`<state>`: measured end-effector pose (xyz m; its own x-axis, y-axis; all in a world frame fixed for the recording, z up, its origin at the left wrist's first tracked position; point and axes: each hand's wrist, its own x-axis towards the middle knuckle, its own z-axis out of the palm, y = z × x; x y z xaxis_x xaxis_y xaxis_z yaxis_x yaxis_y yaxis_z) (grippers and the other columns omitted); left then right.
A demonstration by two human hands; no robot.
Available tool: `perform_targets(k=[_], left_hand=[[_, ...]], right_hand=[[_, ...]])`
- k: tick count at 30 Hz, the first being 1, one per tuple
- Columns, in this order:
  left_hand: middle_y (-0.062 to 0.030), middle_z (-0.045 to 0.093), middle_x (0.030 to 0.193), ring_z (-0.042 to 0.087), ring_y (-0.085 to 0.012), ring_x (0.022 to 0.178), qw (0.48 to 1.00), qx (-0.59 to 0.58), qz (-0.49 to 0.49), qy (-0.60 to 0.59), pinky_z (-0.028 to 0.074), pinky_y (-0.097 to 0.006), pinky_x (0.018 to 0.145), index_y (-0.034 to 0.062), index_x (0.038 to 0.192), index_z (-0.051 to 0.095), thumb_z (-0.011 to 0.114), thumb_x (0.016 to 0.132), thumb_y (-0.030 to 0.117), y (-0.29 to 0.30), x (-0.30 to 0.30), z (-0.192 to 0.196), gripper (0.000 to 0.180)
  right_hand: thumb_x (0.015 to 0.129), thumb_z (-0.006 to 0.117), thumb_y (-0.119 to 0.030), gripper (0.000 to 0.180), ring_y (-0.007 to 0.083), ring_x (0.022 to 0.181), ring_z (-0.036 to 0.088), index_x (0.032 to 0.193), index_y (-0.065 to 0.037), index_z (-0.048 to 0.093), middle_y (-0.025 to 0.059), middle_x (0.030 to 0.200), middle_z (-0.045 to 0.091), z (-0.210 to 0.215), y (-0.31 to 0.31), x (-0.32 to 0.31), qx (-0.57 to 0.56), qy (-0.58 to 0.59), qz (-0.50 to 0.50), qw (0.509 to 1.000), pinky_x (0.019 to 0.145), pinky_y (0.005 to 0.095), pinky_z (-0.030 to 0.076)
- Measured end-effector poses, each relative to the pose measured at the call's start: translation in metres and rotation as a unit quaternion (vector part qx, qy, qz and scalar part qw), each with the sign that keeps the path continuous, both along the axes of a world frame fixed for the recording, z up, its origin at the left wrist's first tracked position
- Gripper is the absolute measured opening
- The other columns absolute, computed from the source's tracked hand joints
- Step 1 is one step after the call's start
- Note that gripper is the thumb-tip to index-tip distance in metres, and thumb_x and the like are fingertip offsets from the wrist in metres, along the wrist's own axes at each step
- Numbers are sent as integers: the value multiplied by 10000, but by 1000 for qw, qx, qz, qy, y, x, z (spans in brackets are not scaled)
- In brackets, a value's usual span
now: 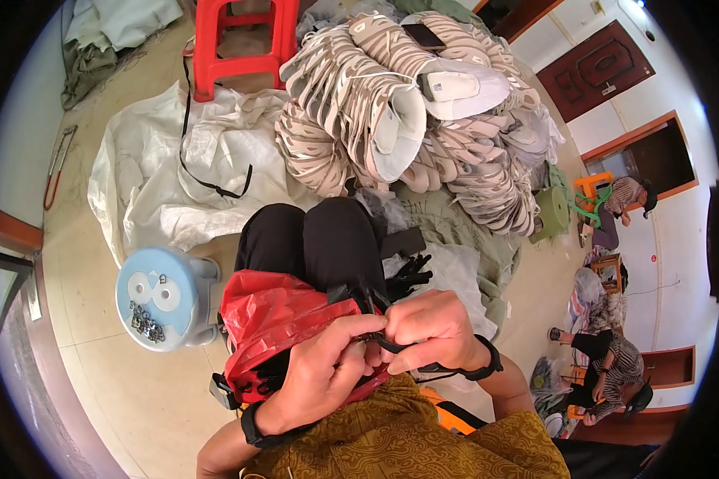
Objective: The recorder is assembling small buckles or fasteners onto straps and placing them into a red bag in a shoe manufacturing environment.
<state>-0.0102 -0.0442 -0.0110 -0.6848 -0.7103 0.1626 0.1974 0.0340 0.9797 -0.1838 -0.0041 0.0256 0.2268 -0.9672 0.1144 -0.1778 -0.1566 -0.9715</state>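
My left hand [327, 363] and my right hand [435, 329] meet over my lap, both closed with fingertips pinching a thin black strap [389, 344]. A small dark piece shows at the left fingertips; its kind cannot be made out. Across my lap lies a red plastic bag [268, 307] with black stuff inside. To the left stands a round light-blue stool [190, 291], bearing a small heap of metal buckles [145, 323] and one lone buckle [163, 279]. A black glove [410, 275] lies just beyond my right hand.
Ahead are big bundles of beige and white shoe uppers [335, 96], with a black phone [425, 37] on top. A red plastic stool [204, 60] stands beside a white sheet [176, 176] on the floor. Two people [619, 363] sit working at the right.
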Motion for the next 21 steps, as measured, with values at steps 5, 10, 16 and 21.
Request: perform_targets(k=[5,10,16,21], left_hand=[[-56,575,693,577,-102,588,1000,25,17,6,465,-220,530,5,1022,508,426,809,-57,3,-1,-2,237],[-56,592,715,576,-79,606,996,87,18,21,472,-212,547,8,1023,503,458,819,-32,8,-2,-5,212],[-57,601,740,578,-69,622,993,110,-8,34,476,-207,556,-6,1024,494,469,816,-38,4,-1,-3,212],[-56,604,758,575,-62,631,986,158,-20,43,485,-203,562,-14,1031,484,472,818,-39,4,1,-2,214]], right_hand=[[617,712,-95,246,184,490,470,569,2,491,63,574,485,2,0,1,-15,17,3,1000,449,267,343],[601,711,-76,247,181,506,493,561,7,481,63,573,503,1,-2,-1,-7,20,14,1000,457,262,352],[551,730,-40,263,201,523,523,543,27,475,107,585,531,-7,-3,-7,58,-72,23,995,479,271,385],[550,734,-56,286,158,530,461,535,22,459,82,570,512,-13,-5,-7,100,-151,17,983,486,266,330]])
